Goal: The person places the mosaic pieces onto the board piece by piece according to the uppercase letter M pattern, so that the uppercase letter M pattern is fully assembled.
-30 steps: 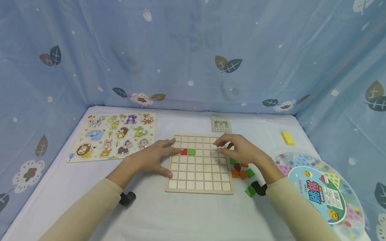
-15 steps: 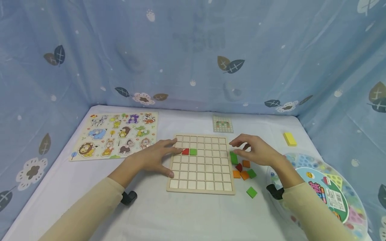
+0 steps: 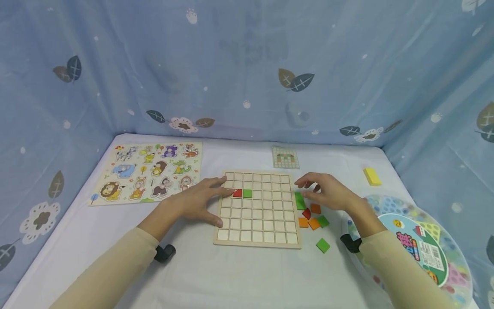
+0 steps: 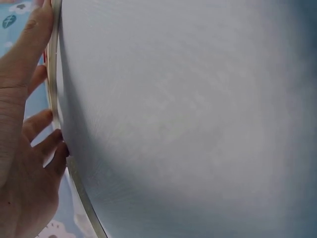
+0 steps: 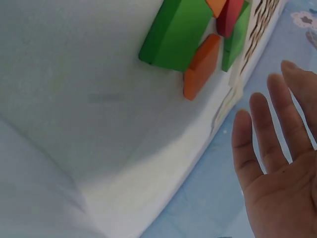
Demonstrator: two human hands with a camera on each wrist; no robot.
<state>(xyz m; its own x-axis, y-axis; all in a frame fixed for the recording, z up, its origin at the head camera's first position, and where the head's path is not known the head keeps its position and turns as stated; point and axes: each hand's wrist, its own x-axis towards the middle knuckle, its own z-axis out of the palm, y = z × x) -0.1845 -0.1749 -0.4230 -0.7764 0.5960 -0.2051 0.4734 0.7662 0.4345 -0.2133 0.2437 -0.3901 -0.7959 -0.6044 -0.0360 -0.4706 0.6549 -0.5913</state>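
A wooden grid board [image 3: 257, 223] lies mid-table with a red quarter-round piece [image 3: 238, 193] and a green square [image 3: 247, 193] in neighbouring cells. My left hand [image 3: 198, 201] rests at the board's left edge, fingers spread, one fingertip by the red piece. In the left wrist view its fingertips touch the board's rim [image 4: 53, 74]. Off the board's right edge hovers my right hand [image 3: 326, 191], fingers loosely bent, holding nothing. Just below it lie a green piece [image 3: 299, 201], an orange square [image 3: 315, 208] and a loose red piece [image 3: 306, 213].
More orange and green [image 3: 323, 245] squares lie right of the board. A small pattern card [image 3: 285, 158] lies behind it. An animal puzzle [image 3: 150, 171] is at the left, a yellow block [image 3: 372, 176] and a round clear game box [image 3: 417, 249] at the right.
My right hand has moved right, from over the board's right columns to beside its right edge, uncovering loose pieces. The left hand has stayed at the left edge.
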